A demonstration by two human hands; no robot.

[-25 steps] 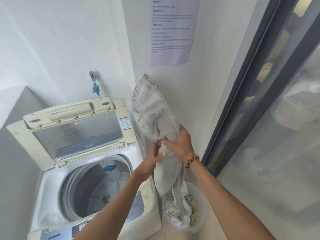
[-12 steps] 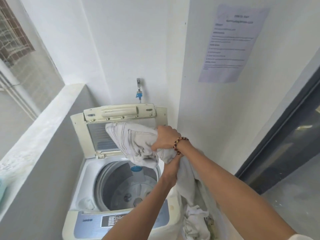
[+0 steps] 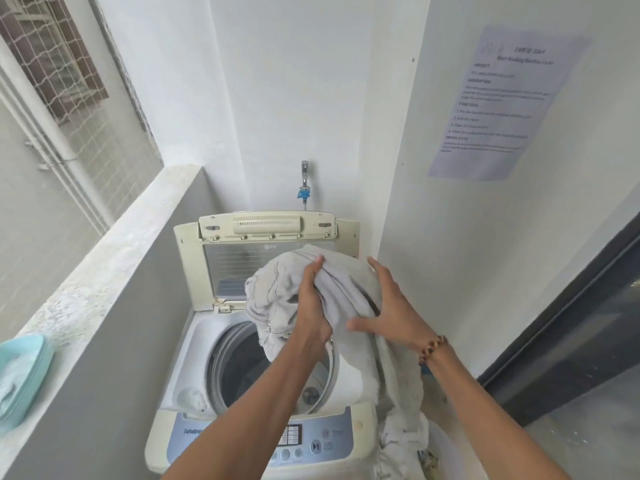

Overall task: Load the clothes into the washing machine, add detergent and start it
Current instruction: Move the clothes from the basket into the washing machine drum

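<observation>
left hand (image 3: 311, 303) grips bunched pale jeans (image 3: 277, 292) above the washing machine (image 3: 194, 344) drum opening, lid up, right hand (image 3: 388, 306) with fingers spread flat on the fabric, jeans' tail trailing over the machine's right rim toward more clothes (image 3: 405, 441) below

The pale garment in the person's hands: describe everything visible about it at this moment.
The pale garment is light grey-white, denim-like cloth with visible stitched seams, bunched and crumpled. It is held above the open drum of the top-loading washing machine, in front of the raised lid. The left hand grips its middle folds; the right hand lies on it with fingers spread. One long end trails down over the machine's right rim toward more laundry beside it. It is not yet in the drum.
</observation>
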